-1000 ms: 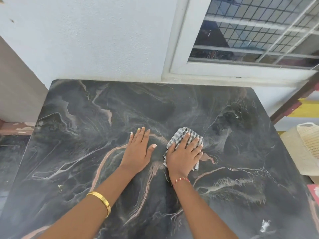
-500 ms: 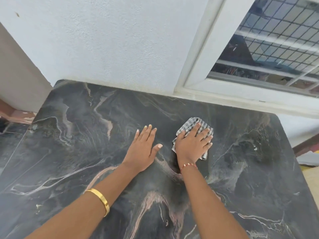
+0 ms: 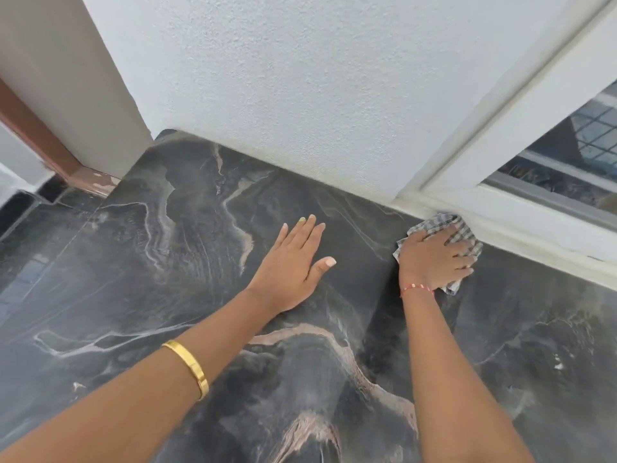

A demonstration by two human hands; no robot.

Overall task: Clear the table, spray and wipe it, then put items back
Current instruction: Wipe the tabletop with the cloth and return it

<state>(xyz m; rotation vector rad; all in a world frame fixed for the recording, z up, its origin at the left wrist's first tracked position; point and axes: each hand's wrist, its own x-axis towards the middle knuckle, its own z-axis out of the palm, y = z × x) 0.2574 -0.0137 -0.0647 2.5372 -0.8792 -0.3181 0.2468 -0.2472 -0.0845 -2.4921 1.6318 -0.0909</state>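
Wiping is the step in hand: the right hand point(image 3: 434, 259) presses a checked cloth point(image 3: 462, 233) onto the dark marble table point(image 3: 150, 269), w/ the fingers spread and bent over the crumpled fabric, holding it down rather than lifting it. The cloth sits at the far edge of the top, touching or just beside the white window frame point(image 3: 521, 225), right of centre. The left hand point(image 3: 293, 265) lies flat on the stone, fingers straight and together, thumb out, holding nothing; it prob. braces the person's reach. No items show on the top, so clearing looks done; spray can't be judged from here. The cloth is bunched, so its long axis is only rough: approx. from near-left to far-right, running w/ the fingers toward the frame. Next move prob. calls for drawing the cloth along the back edge or toward the body, keeping steady downward pressure so the fabric doesn't slip from under the palm.
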